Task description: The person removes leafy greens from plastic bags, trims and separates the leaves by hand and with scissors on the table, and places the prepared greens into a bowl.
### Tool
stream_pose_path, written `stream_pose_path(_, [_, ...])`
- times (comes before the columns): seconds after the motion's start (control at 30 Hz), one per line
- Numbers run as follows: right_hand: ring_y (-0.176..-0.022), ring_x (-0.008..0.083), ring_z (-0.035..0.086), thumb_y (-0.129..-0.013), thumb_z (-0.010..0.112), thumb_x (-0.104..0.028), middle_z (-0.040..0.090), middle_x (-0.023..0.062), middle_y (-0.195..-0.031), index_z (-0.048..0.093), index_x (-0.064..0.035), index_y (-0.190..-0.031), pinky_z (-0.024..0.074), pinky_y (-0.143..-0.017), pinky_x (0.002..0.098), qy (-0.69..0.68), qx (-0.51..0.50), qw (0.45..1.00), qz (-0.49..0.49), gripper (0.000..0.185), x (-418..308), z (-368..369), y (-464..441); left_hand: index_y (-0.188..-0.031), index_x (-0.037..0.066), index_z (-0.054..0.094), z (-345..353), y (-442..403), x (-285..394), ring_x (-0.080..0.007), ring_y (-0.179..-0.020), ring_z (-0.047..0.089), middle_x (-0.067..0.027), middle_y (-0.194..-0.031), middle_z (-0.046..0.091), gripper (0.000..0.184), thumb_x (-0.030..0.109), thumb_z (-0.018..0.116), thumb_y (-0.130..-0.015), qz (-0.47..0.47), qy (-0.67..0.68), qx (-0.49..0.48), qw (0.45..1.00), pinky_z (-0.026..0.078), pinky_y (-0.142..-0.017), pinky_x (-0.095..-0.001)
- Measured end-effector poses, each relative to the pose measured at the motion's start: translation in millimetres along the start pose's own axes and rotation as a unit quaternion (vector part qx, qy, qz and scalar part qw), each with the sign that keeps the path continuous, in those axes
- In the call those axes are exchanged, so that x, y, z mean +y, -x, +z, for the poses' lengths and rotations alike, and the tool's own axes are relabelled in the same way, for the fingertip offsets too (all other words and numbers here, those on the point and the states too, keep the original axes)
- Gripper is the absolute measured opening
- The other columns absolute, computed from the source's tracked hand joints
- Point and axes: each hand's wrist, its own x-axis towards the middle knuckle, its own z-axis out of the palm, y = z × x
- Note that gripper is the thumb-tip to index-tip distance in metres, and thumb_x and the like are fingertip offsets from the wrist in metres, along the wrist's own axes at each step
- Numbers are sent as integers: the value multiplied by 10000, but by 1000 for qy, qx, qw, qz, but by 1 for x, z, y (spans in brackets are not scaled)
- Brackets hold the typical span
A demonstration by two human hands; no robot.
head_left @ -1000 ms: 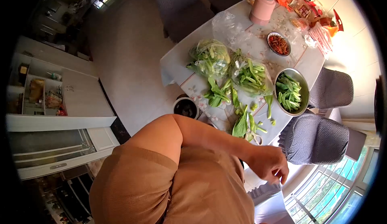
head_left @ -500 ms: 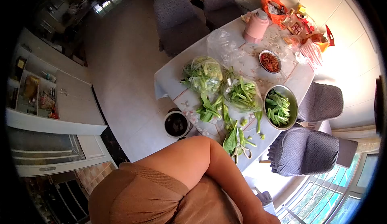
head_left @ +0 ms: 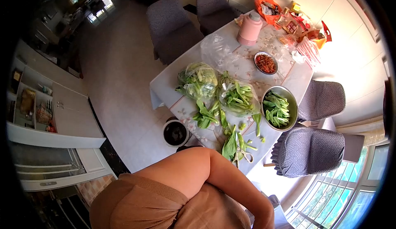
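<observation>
Neither of my hands shows; one bare arm [head_left: 231,175] crosses the bottom of the view, bent at the elbow, its hand beyond the lower edge. On the table's near corner lie scissors [head_left: 238,151] with pale handles, on top of loose leafy greens [head_left: 229,146]. Behind them are two clear plastic bags, one of leafy greens [head_left: 199,80] and another of green stalks [head_left: 239,97]. To the right, a metal bowl [head_left: 293,110] holds cut greens [head_left: 276,110].
The table [head_left: 169,84] also bears a pink thermos [head_left: 249,30], a bowl of reddish-brown food [head_left: 266,63] and an orange bag [head_left: 268,10]. A bucket [head_left: 175,133] with dark contents stands by the near left corner. Covered chairs [head_left: 309,151] surround the table.
The view has shifted, so the table and its things sit slightly further left. My forearm has drawn in a little at the bottom. Nothing on the table has visibly moved.
</observation>
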Motion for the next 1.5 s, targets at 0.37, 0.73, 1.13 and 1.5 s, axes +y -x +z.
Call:
stream_pose_path(0.37, [-1064, 295, 650, -969, 688, -183, 664, 178, -1156, 634, 77, -1174, 546, -847, 372, 6, 12, 1000, -9, 335, 4, 5, 8, -747, 154, 614, 34, -9, 10, -323, -518, 595, -38, -649, 635, 258, 384, 712, -815, -153, -415, 231, 867, 459, -489, -453])
stream_pose_path(0.73, [-1073, 286, 648, -967, 690, -179, 663, 175, -1163, 633, 78, -1182, 545, -852, 369, 4, 17, 1000, -13, 340, 13, 12, 21, -811, 163, 660, 26, -16, 13, -288, -647, 637, -53, -697, 610, 198, 361, 674, -813, -75, -505, 262, 819, 500, -558, -415])
stream_pose_path(1.13, [-1083, 277, 645, -966, 692, -175, 662, 171, -1170, 631, 79, -1190, 543, -858, 366, 25, -50, 998, -2, 345, 13, 18, 68, -875, 116, 701, 29, 1, 23, -277, -863, 669, -92, -875, 697, 180, 292, 740, -869, -124, -142, 228, 955, 506, -716, -389])
stream_pose_path(1.5, [-1080, 182, 629, -944, 700, -147, 669, 108, -1186, 640, 13, -1226, 526, -874, 315, 28, 77, 988, 130, 330, -14, -15, 103, -1184, 63, 693, 41, 51, -17, -179, -1034, 623, -113, -1119, 687, 300, 279, 624, -987, -187, 186, 166, 950, 457, -877, -305])
